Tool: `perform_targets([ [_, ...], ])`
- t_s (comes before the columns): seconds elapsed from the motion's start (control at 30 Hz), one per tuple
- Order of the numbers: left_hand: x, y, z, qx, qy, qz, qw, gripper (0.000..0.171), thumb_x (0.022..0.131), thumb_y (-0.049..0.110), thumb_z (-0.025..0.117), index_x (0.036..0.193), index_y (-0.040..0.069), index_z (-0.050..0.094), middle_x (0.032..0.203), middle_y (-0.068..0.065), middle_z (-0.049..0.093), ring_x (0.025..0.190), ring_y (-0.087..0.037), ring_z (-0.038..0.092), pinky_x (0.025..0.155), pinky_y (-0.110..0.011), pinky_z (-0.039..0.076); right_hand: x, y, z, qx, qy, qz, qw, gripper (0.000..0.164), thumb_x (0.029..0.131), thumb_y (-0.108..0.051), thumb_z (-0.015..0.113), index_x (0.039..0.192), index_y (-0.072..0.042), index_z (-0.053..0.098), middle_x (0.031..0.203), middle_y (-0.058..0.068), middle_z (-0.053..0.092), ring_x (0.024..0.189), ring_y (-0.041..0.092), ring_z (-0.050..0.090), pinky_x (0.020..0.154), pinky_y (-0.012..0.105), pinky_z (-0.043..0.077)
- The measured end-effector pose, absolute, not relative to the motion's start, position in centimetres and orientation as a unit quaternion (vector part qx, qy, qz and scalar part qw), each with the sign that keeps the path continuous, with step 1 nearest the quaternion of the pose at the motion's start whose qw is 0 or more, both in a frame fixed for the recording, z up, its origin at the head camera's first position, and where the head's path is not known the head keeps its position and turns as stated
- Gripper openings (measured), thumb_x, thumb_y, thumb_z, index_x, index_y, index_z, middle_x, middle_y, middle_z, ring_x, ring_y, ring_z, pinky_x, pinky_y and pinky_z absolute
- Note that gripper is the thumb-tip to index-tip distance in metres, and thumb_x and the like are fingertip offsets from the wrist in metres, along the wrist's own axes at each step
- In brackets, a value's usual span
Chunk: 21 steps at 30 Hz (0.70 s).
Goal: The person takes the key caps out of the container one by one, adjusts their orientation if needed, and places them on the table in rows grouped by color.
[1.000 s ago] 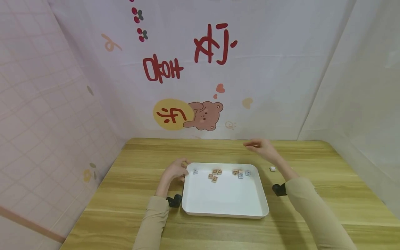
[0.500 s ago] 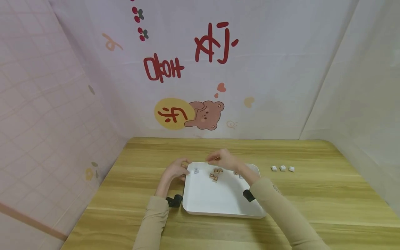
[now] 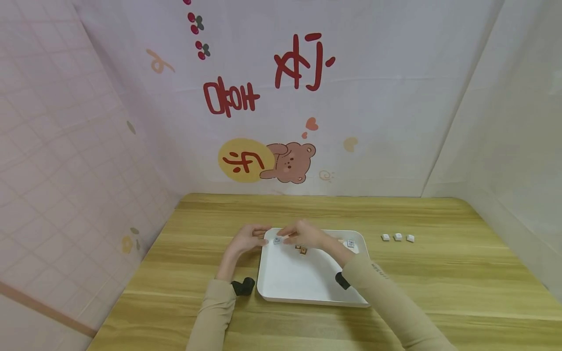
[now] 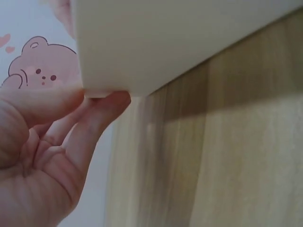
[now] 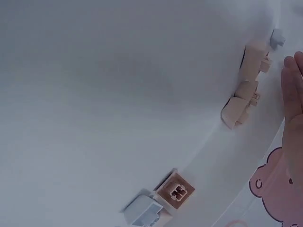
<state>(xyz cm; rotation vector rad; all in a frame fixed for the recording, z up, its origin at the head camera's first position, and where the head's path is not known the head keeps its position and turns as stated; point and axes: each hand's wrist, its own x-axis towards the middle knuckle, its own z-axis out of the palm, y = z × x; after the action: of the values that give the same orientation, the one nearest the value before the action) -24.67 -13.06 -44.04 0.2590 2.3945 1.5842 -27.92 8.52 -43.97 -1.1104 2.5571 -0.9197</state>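
My left hand (image 3: 248, 239) pinches the rim of a white tray (image 3: 313, 298) at its far left corner; thumb and fingertips (image 4: 116, 101) meet on the tray's edge in the left wrist view. Over the tray's far side reaches my right hand (image 3: 305, 235), its thumb and forefinger apart beside a white keycap (image 3: 277, 240) in that corner. In the right wrist view this white keycap (image 5: 278, 38) lies just beyond the fingertips. Tan keycaps (image 3: 303, 250) lie upside down under the right hand, which partly hides them.
Three white keycaps (image 3: 397, 237) stand in a row on the wooden table (image 3: 439, 287) right of the tray. Another white keycap (image 3: 350, 243) lies in the tray's far right part, near a brown keycap (image 5: 176, 190). A printed cloth (image 3: 377, 122) hangs behind the table.
My right hand has swept left from beyond the tray's far right corner to its far left corner, coming down beside the white keycap. The left hand stays on the rim.
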Motion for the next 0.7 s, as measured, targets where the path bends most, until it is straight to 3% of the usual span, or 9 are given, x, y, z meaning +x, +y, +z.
perform_targets([
  [0.17,-25.1,-13.8,-44.5,0.124,0.802,0.564,0.155,0.045,0.083,-0.004,0.060,0.126,-0.008,0.049,0.126,-0.028,0.052,0.113,-0.037,0.055,0.084,-0.038,0.053,-27.7,7.9,-44.7,-0.417,0.866,-0.265,0.080,0.027,0.084,-0.008,0.065,0.111,-0.008,0.067,0.116,0.004,0.066,0.105,0.019,0.063,0.085,0.025,0.053],
  [0.23,-25.8,-14.4,-45.6,0.150,0.786,0.579,0.157,0.046,0.082,0.002,0.064,0.126,-0.004,0.052,0.124,-0.024,0.057,0.108,-0.030,0.060,0.080,-0.035,0.055,-27.6,7.7,-44.9,-0.433,0.863,-0.253,0.064,0.026,0.082,-0.005,0.065,0.108,-0.007,0.068,0.113,0.006,0.067,0.103,0.020,0.063,0.083,0.024,0.053],
  [0.47,-24.9,-13.4,-43.7,0.096,0.810,0.553,0.170,0.045,0.083,-0.005,0.058,0.127,-0.008,0.048,0.125,-0.028,0.053,0.109,-0.036,0.058,0.081,-0.039,0.054,-27.4,7.0,-45.4,-0.455,0.860,-0.231,0.019,0.021,0.079,-0.004,0.069,0.099,-0.005,0.070,0.097,0.006,0.069,0.087,0.013,0.065,0.075,0.016,0.052],
  [0.6,-24.7,-13.3,-43.4,0.084,0.810,0.555,0.170,0.044,0.084,-0.006,0.057,0.127,-0.007,0.049,0.126,-0.027,0.052,0.110,-0.036,0.057,0.077,-0.034,0.055,-27.4,6.8,-45.8,-0.452,0.865,-0.214,0.021,0.015,0.077,-0.007,0.071,0.092,-0.009,0.073,0.088,0.000,0.064,0.076,0.005,0.056,0.068,0.011,0.047],
  [0.7,-24.9,-13.4,-43.8,0.080,0.809,0.558,0.170,0.045,0.083,-0.006,0.058,0.127,-0.007,0.049,0.126,-0.027,0.052,0.110,-0.036,0.058,0.076,-0.033,0.056,-27.2,6.8,-45.5,-0.456,0.862,-0.222,0.027,0.012,0.077,-0.005,0.071,0.088,-0.008,0.073,0.087,0.001,0.064,0.075,0.006,0.055,0.067,0.013,0.048],
])
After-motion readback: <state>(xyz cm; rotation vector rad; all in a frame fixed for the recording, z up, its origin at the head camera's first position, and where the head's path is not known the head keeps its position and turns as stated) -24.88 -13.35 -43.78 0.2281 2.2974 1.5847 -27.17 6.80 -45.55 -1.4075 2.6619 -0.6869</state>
